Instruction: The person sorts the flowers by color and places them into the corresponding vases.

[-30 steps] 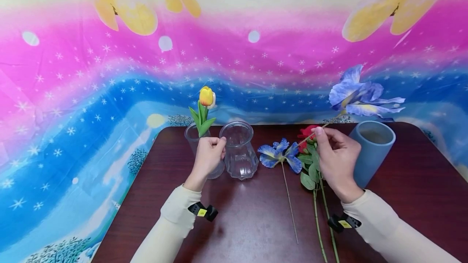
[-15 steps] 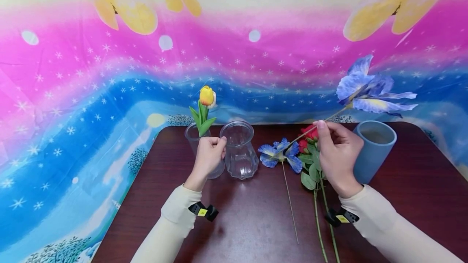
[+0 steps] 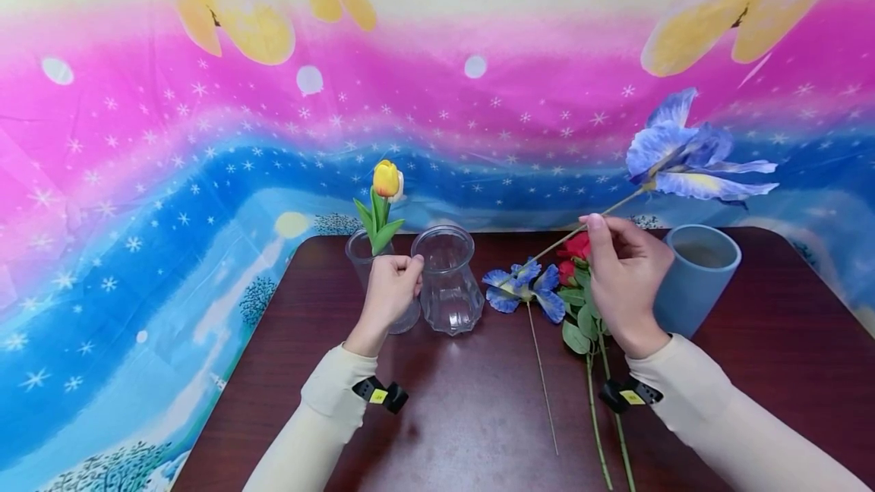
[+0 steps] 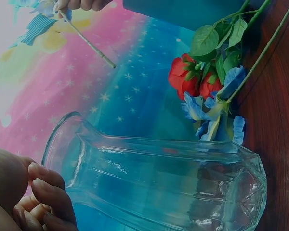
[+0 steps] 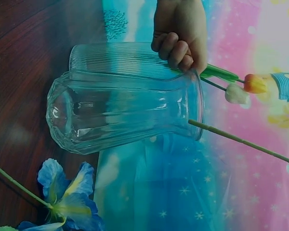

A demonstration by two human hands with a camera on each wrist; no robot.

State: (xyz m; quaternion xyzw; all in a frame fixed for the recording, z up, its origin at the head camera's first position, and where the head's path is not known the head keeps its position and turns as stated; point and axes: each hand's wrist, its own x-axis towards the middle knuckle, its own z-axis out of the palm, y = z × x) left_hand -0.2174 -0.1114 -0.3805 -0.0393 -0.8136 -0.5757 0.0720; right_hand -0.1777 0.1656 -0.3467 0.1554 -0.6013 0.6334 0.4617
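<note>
My right hand (image 3: 627, 279) pinches the thin stem of a blue iris (image 3: 690, 158) between thumb and fingers. The bloom tilts up to the right; in the right wrist view the bare stem end (image 5: 195, 123) overlaps the mouth of a clear glass vase (image 5: 130, 110). At that vase's rim, my left hand (image 3: 395, 287) grips the edge with curled fingers and thumb. The vase (image 4: 173, 178) stands upright, with nothing in it. A second blue iris (image 3: 526, 291) lies on the table between the vase and my right hand.
Behind my left hand stands a ribbed glass vase (image 3: 358, 249) with a yellow tulip (image 3: 386, 179) and a white one. Red roses (image 3: 576, 246) with long stems lie beside the loose iris. A blue-grey vase (image 3: 697, 287) is at the right on the dark wooden table (image 3: 458, 416).
My right hand has risen a little, lifting the iris bloom, and the stem's lower end has swung left toward the clear vase. My left hand stays in place.
</note>
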